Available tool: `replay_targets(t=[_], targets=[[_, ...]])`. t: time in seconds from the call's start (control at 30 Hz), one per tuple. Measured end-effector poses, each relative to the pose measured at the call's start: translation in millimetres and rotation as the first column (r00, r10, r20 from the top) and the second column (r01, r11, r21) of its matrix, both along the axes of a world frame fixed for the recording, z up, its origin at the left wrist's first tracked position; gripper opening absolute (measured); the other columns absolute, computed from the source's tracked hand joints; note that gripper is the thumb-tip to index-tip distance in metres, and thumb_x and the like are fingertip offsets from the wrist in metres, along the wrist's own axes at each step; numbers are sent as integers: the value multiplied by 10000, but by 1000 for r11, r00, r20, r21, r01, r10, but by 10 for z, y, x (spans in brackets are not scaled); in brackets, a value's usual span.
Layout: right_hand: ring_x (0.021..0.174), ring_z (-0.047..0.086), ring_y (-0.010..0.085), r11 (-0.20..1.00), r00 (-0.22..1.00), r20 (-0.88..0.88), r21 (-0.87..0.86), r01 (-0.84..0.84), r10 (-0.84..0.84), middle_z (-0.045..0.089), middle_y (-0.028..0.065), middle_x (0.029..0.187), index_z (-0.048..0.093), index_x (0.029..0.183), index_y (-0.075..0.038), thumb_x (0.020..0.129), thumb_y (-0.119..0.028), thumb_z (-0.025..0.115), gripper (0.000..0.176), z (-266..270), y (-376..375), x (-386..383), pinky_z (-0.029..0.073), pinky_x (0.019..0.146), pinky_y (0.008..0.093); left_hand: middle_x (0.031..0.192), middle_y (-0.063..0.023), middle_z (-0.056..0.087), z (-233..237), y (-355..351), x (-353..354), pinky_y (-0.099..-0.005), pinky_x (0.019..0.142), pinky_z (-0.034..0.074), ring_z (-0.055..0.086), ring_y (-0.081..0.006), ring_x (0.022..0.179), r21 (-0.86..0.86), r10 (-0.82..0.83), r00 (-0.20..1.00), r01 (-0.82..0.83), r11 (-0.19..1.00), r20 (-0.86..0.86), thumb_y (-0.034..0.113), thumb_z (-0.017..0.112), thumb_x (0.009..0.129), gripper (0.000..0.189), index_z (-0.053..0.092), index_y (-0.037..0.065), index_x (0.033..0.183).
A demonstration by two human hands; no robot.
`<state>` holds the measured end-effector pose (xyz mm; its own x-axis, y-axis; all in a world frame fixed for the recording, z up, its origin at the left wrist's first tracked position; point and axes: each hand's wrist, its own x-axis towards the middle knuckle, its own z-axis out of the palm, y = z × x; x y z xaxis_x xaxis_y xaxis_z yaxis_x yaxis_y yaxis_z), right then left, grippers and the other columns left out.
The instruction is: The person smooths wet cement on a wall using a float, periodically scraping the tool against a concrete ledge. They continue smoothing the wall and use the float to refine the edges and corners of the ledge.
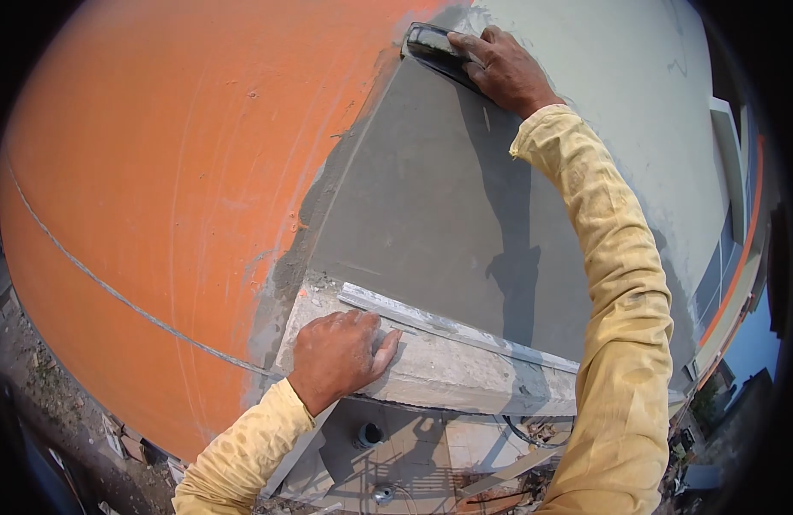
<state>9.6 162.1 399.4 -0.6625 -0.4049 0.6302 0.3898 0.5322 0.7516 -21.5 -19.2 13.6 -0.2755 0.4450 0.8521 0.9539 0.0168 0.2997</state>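
Note:
My right hand (510, 72) grips a dark plastering trowel (429, 43), held against the top of a smooth patch of grey plaster (405, 189). The fingers lie over the tool's back, and its underside is hidden. Lower down, my left hand (338, 350) rests on a pale concrete ledge (452, 371), thumb spread away from the bent fingers, with nothing seen in it. Just beyond its fingertips a light straight strip (465, 329) lies along the foot of the plaster.
An orange wall (173, 172) with a cord (113, 287) across it borders the plaster on the left. A pale wall (628, 103) adjoins on the right. Far below the ledge are a dark bucket (369, 435), boards and rubble-strewn ground (57, 403).

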Motion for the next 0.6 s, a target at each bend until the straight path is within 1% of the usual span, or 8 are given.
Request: replay_targets(t=[0.27,0.37,0.4,0.43,0.5,0.53,0.57,0.6], targets=[[1076,612,296,976,968,-123,-21,218,-219,608,80,1116,632,1391,-266,902,-129,710,514,-53,137,1214,541,948,444,744,-112,711,-10,-28,-30,-390,639,586,720,-283,674,4,-57,998,57,998,-5,427,689,922,363,735,72,855],[1004,615,263,991,964,-230,-40,127,-133,608,77,1077,620,1413,-229,895,-110,724,541,-286,44,1662,539,903,414,774,-110,719,-1,-41,-17,-389,649,586,729,-272,717,-44,-49,998,50,998,29,422,692,921,360,744,66,911],[977,611,234,975,963,-266,-221,-12,-48,608,70,1068,611,1425,-206,911,-114,718,533,-438,-134,1736,535,890,391,789,-106,717,-13,-30,-17,-368,663,576,719,-261,727,49,-94,995,92,995,41,411,717,902,347,748,66,921],[951,607,206,909,947,-319,-386,-158,29,609,64,1058,602,1437,-183,927,-119,711,526,-607,-295,1788,530,878,369,804,-101,716,-11,-31,-15,-347,678,567,709,-250,736,143,-138,989,130,981,48,400,741,882,337,753,66,930],[960,604,109,508,928,-317,-777,-373,195,645,53,1120,544,1467,-60,999,-199,693,510,-1040,-702,1795,524,858,291,858,-92,719,146,-166,-3,-346,704,566,706,-222,789,107,-247,951,230,967,186,410,721,912,360,745,58,985],[979,617,100,383,875,-342,-799,-463,344,657,60,1138,512,1477,-15,1005,-246,707,560,-1288,-788,1756,525,867,262,913,-83,723,236,-212,-24,-345,731,564,703,-195,841,85,-341,884,332,940,320,420,701,942,384,737,50,1039],[1039,623,111,123,812,-408,-860,-495,417,650,67,1188,491,1478,6,997,-281,725,607,-1539,-859,1726,530,897,261,913,-83,723,294,-202,-92,-345,731,564,703,-195,841,84,-339,884,330,940,321,420,701,942,384,737,50,1039],[1077,635,126,-96,750,-455,-877,-470,480,644,79,1242,497,1460,5,999,-263,720,578,-1798,-890,1676,538,925,280,998,-87,711,336,-173,-178,-349,766,568,691,-181,901,229,-594,615,570,789,519,442,644,989,436,703,34,1130]])
